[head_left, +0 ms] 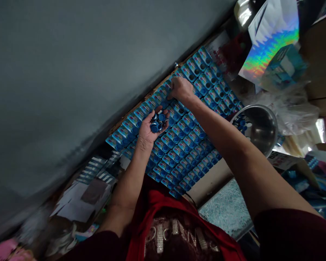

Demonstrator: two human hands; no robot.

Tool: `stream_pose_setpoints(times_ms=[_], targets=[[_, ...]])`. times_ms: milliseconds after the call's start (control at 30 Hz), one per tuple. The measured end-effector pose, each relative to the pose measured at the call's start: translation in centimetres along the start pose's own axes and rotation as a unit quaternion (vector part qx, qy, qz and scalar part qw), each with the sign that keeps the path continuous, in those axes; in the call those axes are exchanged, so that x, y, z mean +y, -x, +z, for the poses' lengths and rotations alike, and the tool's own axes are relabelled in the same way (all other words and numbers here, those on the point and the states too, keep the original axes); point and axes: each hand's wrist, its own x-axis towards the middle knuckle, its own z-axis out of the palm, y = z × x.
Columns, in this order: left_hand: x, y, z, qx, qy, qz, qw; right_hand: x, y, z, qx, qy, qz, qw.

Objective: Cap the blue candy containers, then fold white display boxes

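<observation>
My left hand (149,130) is turned palm up and cupped around several small round blue caps (158,122), some with pale or silvery rims. Beneath both hands lie rows of blue printed cards (179,154), set close together. Many of the cards have a round blue piece on their lower part; on some at the far right end that spot looks darker. My right hand (181,88) reaches to the row along the wall, its fingers pinched down at a card. Whatever those fingertips hold is hidden.
A steel bowl (266,127) with more blue pieces stands right of the cards, partly behind my right forearm. The grey wall (70,65) borders the far side. A teal box (284,67), plastic bags (290,105) and a tray of pale bits (225,208) lie around.
</observation>
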Motion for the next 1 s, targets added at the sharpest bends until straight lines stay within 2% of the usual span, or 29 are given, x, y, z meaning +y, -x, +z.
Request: stream_pose_setpoints(times_ms=[67, 133, 200, 267, 333, 433, 467, 500, 567, 667, 733, 800, 867, 933, 1000], targets=[[-0.3, 0.3, 0.3, -0.001, -0.003, -0.011, 1.000, -0.8, 1.1, -0.7, -0.010, 0.014, 0.013, 1.000], [-0.7, 0.6, 0.6, 0.008, 0.000, -0.022, 1.000, -1.6, 3.3, -1.2, 0.002, 0.012, 0.005, 1.000], [-1.0, 0.6, 0.7, 0.011, 0.003, -0.028, 1.000, -1.7, 6.3, -1.1, 0.053, -0.047, -0.010, 0.997], [-1.2, 0.4, 0.5, 0.008, -0.003, -0.032, 0.999, -1.1, 9.5, -0.5, 0.076, -0.165, -0.009, 0.983], [-1.6, -0.1, 0.4, 0.022, -0.014, -0.040, 0.999, -0.2, 12.3, 0.5, 0.017, -0.321, -0.003, 0.947], [-2.2, -0.5, 0.4, 0.058, -0.024, -0.061, 0.996, 0.9, 15.1, 1.8, -0.100, -0.513, -0.004, 0.853], [-2.4, -0.5, 0.5, 0.062, -0.029, -0.067, 0.995, 1.2, 15.6, 2.1, -0.109, -0.542, -0.003, 0.833], [-2.7, -0.5, 0.5, 0.064, -0.035, -0.072, 0.995, 1.3, 16.1, 2.4, -0.104, -0.551, 0.001, 0.828], [-3.3, -0.4, 0.5, 0.081, -0.049, -0.084, 0.992, 1.5, 16.7, 2.9, -0.073, -0.524, 0.013, 0.848], [-4.1, -0.5, 0.3, 0.128, -0.060, -0.111, 0.984, 1.6, 17.3, 3.2, 0.007, -0.416, 0.024, 0.909], [-4.6, -0.8, 0.2, 0.145, -0.076, -0.120, 0.979, 1.6, 17.5, 3.0, 0.036, -0.358, 0.015, 0.933], [-4.9, -1.0, 0.4, 0.143, -0.103, -0.117, 0.977, 1.7, 17.6, 2.5, 0.032, -0.342, 0.011, 0.939], [-5.1, -1.1, 0.6, 0.130, -0.126, -0.120, 0.976, 2.0, 17.6, 1.9, 0.002, -0.345, 0.017, 0.938], [-5.2, -1.0, 0.9, 0.121, -0.129, -0.129, 0.976, 2.5, 17.7, 1.2, -0.038, -0.344, 0.015, 0.938], [-5.1, -0.7, 1.0, 0.110, -0.115, -0.137, 0.978, 3.3, 17.8, 0.7, -0.045, -0.327, 0.006, 0.944]])
